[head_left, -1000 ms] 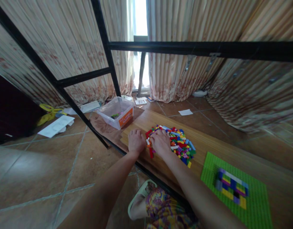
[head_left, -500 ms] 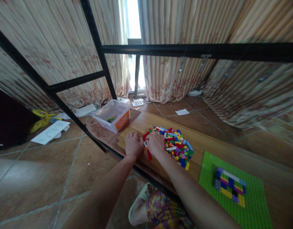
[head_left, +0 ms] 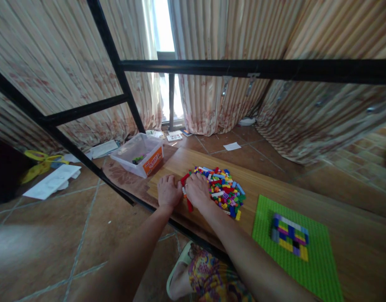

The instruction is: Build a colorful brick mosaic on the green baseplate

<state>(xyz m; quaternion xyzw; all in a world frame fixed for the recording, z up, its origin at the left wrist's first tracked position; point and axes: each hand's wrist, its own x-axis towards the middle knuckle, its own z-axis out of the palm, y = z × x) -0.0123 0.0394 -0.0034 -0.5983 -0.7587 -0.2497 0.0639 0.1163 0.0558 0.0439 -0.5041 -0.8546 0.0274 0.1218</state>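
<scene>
Daylight pours through a narrow gap in the curtains (head_left: 205,50), burning the window (head_left: 164,25) to white above a dim, muted room. Pale glare washes the floor tiles (head_left: 10,247) at lower left, while blur smears the brick build (head_left: 290,235) and wide-angle distortion stretches the edges.

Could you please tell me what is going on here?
A person's left hand and right hand are close together at the left edge of a pile of colored bricks on a wooden board. A few bricks show between them; the grip is unclear. To the right, a green baseplate bears a brick build; to the left stands a clear box.
</scene>
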